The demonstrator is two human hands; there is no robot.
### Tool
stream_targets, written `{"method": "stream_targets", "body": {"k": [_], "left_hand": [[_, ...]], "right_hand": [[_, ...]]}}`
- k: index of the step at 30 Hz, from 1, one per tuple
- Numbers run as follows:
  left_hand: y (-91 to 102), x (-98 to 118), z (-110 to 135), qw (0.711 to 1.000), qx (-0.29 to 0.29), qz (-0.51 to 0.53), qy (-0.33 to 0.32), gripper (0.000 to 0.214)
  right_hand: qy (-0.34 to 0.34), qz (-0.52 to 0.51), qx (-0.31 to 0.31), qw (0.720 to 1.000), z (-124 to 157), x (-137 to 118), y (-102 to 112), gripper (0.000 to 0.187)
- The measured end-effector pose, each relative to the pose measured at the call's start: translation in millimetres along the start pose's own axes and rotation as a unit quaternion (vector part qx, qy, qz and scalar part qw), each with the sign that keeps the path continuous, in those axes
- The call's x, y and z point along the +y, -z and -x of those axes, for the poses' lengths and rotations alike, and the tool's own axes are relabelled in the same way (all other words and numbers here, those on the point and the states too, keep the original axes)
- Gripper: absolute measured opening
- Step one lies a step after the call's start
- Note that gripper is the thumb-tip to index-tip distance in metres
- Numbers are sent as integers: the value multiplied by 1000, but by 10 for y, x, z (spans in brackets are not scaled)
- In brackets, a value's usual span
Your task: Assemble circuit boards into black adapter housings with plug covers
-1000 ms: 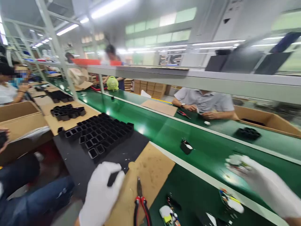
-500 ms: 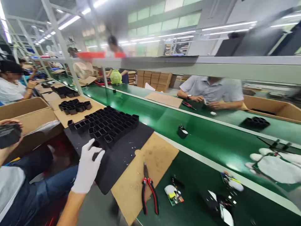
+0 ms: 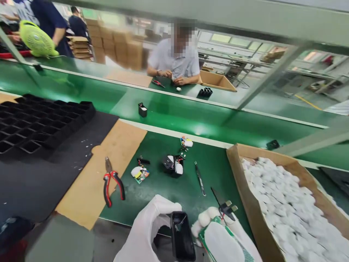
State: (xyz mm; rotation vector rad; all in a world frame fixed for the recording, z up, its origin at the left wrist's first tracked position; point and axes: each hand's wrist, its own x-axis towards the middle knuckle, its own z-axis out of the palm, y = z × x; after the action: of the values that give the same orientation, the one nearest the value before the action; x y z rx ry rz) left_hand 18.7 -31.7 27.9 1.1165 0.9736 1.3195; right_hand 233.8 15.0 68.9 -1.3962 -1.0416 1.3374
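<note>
My left hand, in a white glove, is closed around a black plastic case with its open top facing up. Beside it, my gloved right hand grips a green-edged circuit board with a large white pad on top. A black plug piece with metal prongs sits at that hand, joined by a red wire. Beyond my hands lie a small board, a black case with parts in it, another board and black tweezers.
Red-handled pliers lie across cardboard at left. Many black cases stand in rows on a black sheet. A carton of white pieces is at right. Across the green conveyor, a person works with both hands.
My view has swung right. My left hand, then at the rows of cases, now holds one case near my right hand. The right hand keeps its board.
</note>
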Motion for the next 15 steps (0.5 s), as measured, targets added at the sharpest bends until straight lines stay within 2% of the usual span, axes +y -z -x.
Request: {"method": "stream_targets", "body": {"k": [2, 4, 7, 11, 15], "left_hand": [[-39, 2, -5, 1000, -7, -22, 4, 74], [-55, 43, -18, 998, -29, -43, 27, 76], [-66, 133, -46, 994, -54, -83, 52, 66], [-83, 188, -75, 990, -32, -132, 33, 59], [-125, 194, -91, 993, -24, -119, 8, 61]], "right_hand": [[-16, -48, 8, 999, 4, 121, 8, 20], [-34, -127, 7, 991, 30, 198, -8, 28], [-59, -227, 8, 972, 94, 256, 3, 37], [-132, -205, 3, 970, 145, 293, 168, 36], [-152, -139, -56, 977, 169, 159, 203, 30]]}}
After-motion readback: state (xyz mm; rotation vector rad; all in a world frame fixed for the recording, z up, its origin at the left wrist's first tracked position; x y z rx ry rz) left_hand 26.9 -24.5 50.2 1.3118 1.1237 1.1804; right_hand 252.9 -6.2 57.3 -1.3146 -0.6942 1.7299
